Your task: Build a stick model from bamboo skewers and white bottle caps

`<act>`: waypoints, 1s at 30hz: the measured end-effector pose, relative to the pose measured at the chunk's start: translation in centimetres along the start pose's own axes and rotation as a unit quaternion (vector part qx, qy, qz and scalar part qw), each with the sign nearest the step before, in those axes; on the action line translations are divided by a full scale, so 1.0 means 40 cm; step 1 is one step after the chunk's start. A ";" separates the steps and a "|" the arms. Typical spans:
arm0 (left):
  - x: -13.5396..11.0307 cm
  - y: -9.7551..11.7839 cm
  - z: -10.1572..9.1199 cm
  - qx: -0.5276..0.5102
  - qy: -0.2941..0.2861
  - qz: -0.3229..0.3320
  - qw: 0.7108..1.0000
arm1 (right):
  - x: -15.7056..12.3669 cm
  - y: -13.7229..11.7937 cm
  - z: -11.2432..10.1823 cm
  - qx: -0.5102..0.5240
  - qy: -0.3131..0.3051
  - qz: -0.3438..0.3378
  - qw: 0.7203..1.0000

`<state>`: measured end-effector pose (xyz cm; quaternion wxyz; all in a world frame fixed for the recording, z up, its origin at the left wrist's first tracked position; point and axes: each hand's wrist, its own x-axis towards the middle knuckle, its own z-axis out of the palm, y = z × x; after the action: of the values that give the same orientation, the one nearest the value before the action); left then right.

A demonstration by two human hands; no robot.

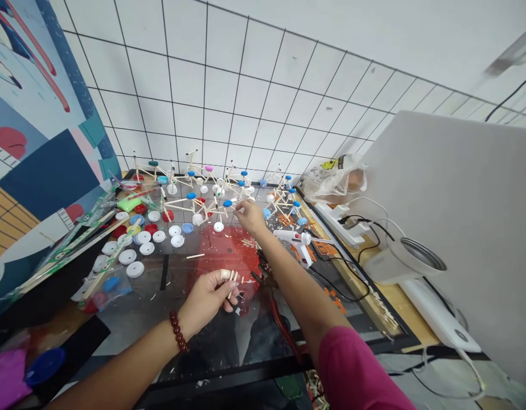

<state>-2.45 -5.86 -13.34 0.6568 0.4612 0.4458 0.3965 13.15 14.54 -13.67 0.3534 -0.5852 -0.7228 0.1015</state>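
My left hand (212, 296), a beaded bracelet at its wrist, is closed around several short wooden sticks (234, 277) whose ends poke out between the fingers. Farther forward, my right hand (249, 216) has its fingertips pinched together beside a small stick model with a blue oval top (227, 203); what they hold, if anything, is too small to make out. Around that hand stand several similar bicycle-like models made of thin sticks and bottle caps. A single loose stick (195, 256) lies on the dark table, left of a red patch (222, 250) on its surface.
White, red and blue bottle caps (135, 269) lie at the left, near bagged stick bundles (66, 245). A white glue gun (300, 242) with a black cable rests right of my right arm. Red-handled pliers (282, 324) lie under that forearm. A power strip (342, 225) runs along the right edge.
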 end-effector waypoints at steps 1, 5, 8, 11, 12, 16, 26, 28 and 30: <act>0.000 0.000 0.000 -0.001 0.001 0.000 1.000 | -0.003 0.002 -0.003 0.004 0.002 -0.004 1.000; -0.001 -0.001 -0.002 -0.002 -0.004 0.006 1.000 | -0.007 0.004 -0.018 0.028 0.025 0.004 0.999; -0.001 -0.001 -0.004 -0.004 -0.004 0.008 1.000 | -0.001 -0.004 -0.034 0.061 0.049 0.017 0.997; -0.001 -0.002 -0.004 -0.002 -0.008 0.006 1.000 | 0.006 -0.015 -0.054 0.106 0.076 0.024 0.991; -0.001 -0.002 -0.004 -0.002 -0.010 0.006 1.000 | 0.007 -0.018 -0.060 0.123 0.084 0.026 0.989; -0.001 -0.004 -0.005 -0.026 -0.006 0.005 1.000 | 0.008 -0.023 -0.077 0.185 0.108 0.035 0.976; 0.001 -0.009 -0.006 -0.024 -0.012 0.010 1.000 | 0.010 0.001 -0.096 0.228 0.138 0.087 0.960; 0.002 -0.010 -0.006 -0.025 -0.012 0.011 1.000 | 0.010 0.012 -0.084 0.214 0.141 0.113 0.960; 0.002 -0.009 -0.006 -0.023 -0.013 0.013 1.000 | 0.008 0.022 -0.065 0.196 0.146 0.140 0.960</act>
<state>-2.63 -5.82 -13.75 0.6679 0.4568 0.4221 0.4087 15.45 14.42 -12.14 0.5450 -0.6081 -0.5405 0.2027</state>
